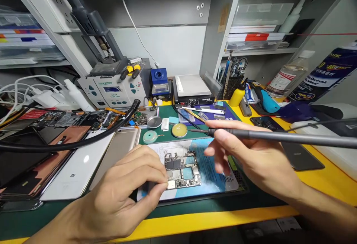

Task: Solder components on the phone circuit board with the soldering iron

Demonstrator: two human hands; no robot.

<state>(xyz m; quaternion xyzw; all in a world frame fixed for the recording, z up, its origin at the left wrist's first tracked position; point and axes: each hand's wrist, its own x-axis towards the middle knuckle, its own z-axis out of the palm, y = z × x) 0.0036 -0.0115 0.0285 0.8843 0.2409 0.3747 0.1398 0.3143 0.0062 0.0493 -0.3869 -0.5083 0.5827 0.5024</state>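
My left hand (128, 188) is pinched closed at the lower left edge of a phone circuit board (182, 169); its fingertips meet there, and whatever lies between them is too small to make out. The board lies flat on a blue and white mat (206, 147). Above the right part of this mat, my right hand (251, 155) holds a black soldering iron (262, 135) between thumb and fingers. The iron's thin tip points left, close to a round tin of yellowish paste (179, 130).
Several phones, including a white one (79, 166), lie at the left. A black hose (106, 132) arches over them. Behind stand a grey rework station (111, 90) and a small hot plate (192, 88). Bottles, a yellow one (237, 95) among them, stand at the right.
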